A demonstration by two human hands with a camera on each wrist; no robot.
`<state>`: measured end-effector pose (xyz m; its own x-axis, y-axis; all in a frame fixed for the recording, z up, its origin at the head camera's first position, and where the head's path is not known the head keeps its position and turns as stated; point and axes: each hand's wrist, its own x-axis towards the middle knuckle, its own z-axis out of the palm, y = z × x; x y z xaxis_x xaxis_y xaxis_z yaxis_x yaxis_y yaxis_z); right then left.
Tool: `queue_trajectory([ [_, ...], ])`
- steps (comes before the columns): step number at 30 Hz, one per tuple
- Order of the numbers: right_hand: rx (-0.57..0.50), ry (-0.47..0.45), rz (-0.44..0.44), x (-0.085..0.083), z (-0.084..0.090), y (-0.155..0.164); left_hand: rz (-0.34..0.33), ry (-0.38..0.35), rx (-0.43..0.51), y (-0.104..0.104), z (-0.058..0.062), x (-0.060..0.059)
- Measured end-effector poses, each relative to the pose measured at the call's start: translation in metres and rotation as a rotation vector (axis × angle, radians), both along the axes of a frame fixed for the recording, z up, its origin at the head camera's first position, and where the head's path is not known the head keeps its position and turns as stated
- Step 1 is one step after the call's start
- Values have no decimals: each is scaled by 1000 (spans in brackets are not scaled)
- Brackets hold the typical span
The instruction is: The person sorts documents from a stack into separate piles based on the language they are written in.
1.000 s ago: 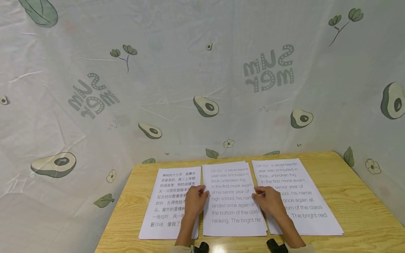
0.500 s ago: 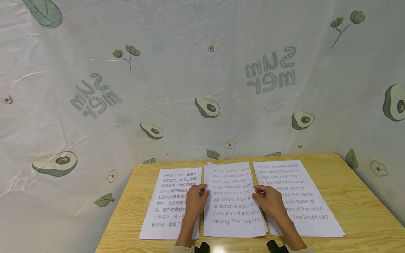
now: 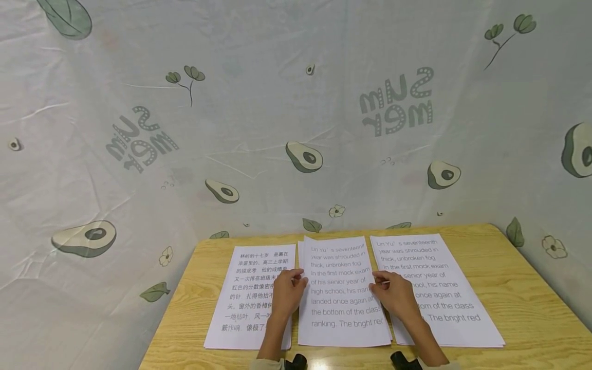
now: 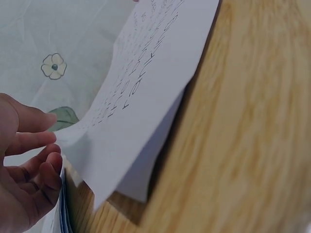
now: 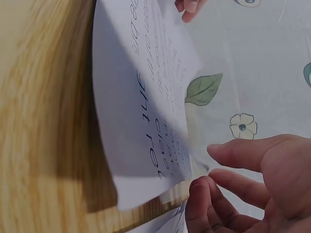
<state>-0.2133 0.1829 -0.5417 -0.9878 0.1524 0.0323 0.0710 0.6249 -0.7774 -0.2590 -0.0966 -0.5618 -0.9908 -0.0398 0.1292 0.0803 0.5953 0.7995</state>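
Three white paper stacks lie side by side on the wooden tabletop (image 3: 518,288). The middle stack (image 3: 341,303) — English print, top sheet lifted and bowed — is pinched at its left edge by the left hand (image 3: 285,294) and at its right edge by the right hand (image 3: 394,294).

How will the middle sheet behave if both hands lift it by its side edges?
Likely floppy: the middle sheet already bows where the left hand and right hand pinch its edges. Probably very light, being thin enough to curl in the wrist views. It may drag the sheets under it, since a stack shows beneath.
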Motion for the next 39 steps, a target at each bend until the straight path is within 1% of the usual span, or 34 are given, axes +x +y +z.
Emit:
queue_trajectory([
  [3,-13,4,-2,0,1,-1,1,-2,6,1,1,0],
  [7,-21,34,-7,1,3,-2,-5,-4,23,1,2,0],
  [10,-21,61,-16,2,4,-2,-8,4,26,2,3,0],
  [13,-26,68,-28,2,4,-2,-6,13,27,1,3,0],
  [20,-41,57,-22,1,5,1,8,24,49,1,5,-1],
  [29,-88,45,-32,0,8,9,15,34,128,0,7,-3],
  [33,-101,34,-35,-2,7,14,15,24,145,2,6,-2],
  [39,-106,-11,-49,-1,8,21,14,13,156,7,4,2],
])
